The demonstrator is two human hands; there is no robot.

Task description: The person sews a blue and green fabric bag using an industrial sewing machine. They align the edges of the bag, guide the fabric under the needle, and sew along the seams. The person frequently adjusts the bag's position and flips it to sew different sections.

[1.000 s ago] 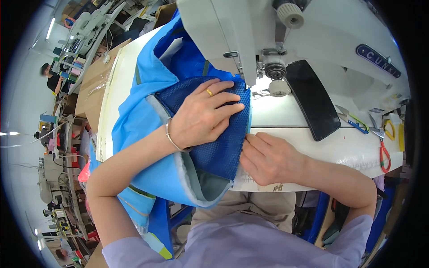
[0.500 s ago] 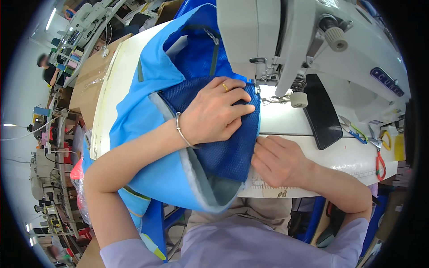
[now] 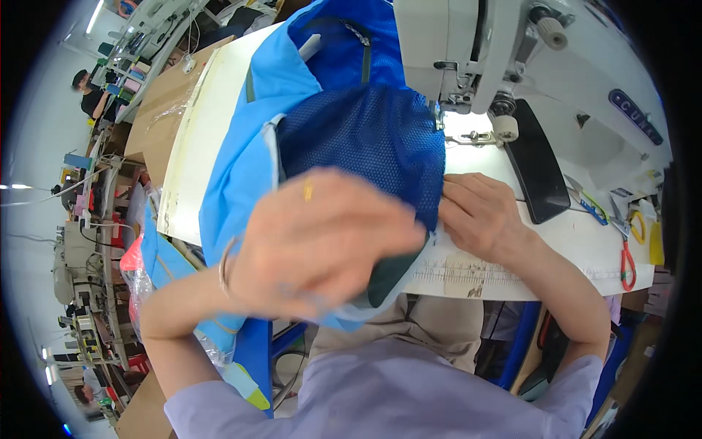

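The jacket (image 3: 241,168) is bright light blue, with a dark royal-blue mesh lining (image 3: 362,146) dotted with fine holes and a grey-green edge. The sewing machine (image 3: 504,44) is white; its surface (image 3: 556,241) is white too, with a printed ruler strip (image 3: 461,272) in fine black marks. A black phone (image 3: 537,172) lies there. The scissors (image 3: 627,256) have red handles. The left hand (image 3: 322,241) wears a gold ring (image 3: 308,192) and a silver bangle (image 3: 223,267). The shirt (image 3: 409,395) is pale lilac.

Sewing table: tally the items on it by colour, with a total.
Blue: 1, light-blue garment with dark-blue mesh lining
Black: 1, flat black rectangular pad
Red: 1, red-handled scissors
White: 1, white sewing machine
Total: 4
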